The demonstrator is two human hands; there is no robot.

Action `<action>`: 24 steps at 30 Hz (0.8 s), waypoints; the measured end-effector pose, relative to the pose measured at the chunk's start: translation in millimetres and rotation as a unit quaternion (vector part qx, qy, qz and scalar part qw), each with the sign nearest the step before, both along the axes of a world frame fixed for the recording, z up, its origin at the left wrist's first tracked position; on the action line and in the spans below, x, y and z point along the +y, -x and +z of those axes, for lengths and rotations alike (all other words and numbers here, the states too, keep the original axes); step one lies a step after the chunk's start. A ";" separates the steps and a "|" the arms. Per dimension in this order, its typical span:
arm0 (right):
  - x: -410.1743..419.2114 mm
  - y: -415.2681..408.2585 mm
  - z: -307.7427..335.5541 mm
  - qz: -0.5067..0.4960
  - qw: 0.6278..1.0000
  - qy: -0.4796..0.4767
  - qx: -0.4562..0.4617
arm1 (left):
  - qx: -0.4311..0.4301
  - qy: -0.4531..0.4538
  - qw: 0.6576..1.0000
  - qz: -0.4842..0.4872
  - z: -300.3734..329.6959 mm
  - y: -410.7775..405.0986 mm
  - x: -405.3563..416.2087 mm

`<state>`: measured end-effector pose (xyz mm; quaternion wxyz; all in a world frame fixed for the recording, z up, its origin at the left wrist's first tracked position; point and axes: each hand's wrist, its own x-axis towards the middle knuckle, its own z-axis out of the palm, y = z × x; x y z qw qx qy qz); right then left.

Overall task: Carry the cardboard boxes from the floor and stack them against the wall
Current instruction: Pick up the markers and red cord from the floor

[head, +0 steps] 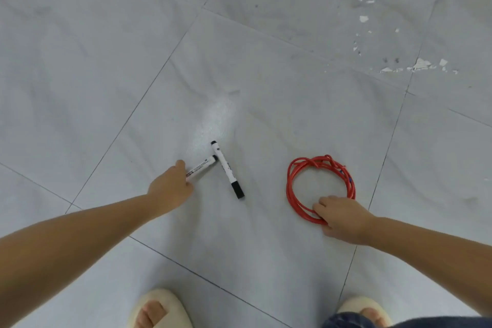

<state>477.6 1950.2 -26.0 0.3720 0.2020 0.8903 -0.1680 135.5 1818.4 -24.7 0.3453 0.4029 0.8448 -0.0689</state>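
No cardboard box is in view; I look straight down at a grey tiled floor (266,48). My left hand (170,188) reaches down and pinches the near end of a white marker (201,166) lying on the floor. A second white marker with a black cap (227,169) lies beside it, its far end touching the first. My right hand (340,218) grips the near side of a coil of red cable (318,184) that rests on the floor.
White paint flecks and chips (420,64) are scattered over the tiles at the upper right. My two feet in pale slippers (159,309) stand at the bottom edge.
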 end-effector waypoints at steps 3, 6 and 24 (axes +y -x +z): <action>1.0 8.0 6.5 -0.115 0.992 0.007 0.043 | -0.116 -0.095 0.973 0.176 -6.0 -11.1 19.6; 9.0 18.3 11.9 -0.246 0.960 0.011 0.135 | -0.161 -0.128 0.941 0.270 -18.3 -29.9 39.7; 20.9 -3.9 55.4 -0.374 0.919 0.030 0.121 | -0.163 -0.149 0.966 0.134 -12.4 -97.3 84.1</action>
